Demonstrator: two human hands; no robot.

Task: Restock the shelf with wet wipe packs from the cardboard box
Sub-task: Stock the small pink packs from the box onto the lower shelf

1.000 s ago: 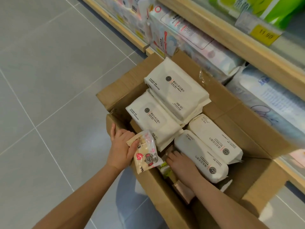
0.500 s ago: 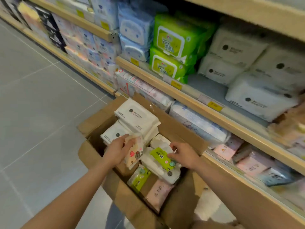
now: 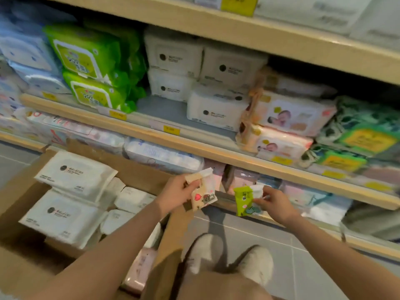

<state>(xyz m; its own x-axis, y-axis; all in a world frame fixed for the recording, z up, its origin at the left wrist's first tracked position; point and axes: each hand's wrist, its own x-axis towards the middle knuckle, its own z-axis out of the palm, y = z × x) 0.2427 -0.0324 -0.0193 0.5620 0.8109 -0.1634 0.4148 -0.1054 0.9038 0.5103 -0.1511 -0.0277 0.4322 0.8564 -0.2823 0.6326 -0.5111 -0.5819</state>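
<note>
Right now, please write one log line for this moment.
left hand: holds beige pack | right hand: holds green pack | place: before lower shelf

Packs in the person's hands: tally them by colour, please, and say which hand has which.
Cream pack with red heart, held by left hand: 1
Green pack, held by right hand: 1
Total: 2, both held outside the cardboard box, in front of the shelf.
</note>
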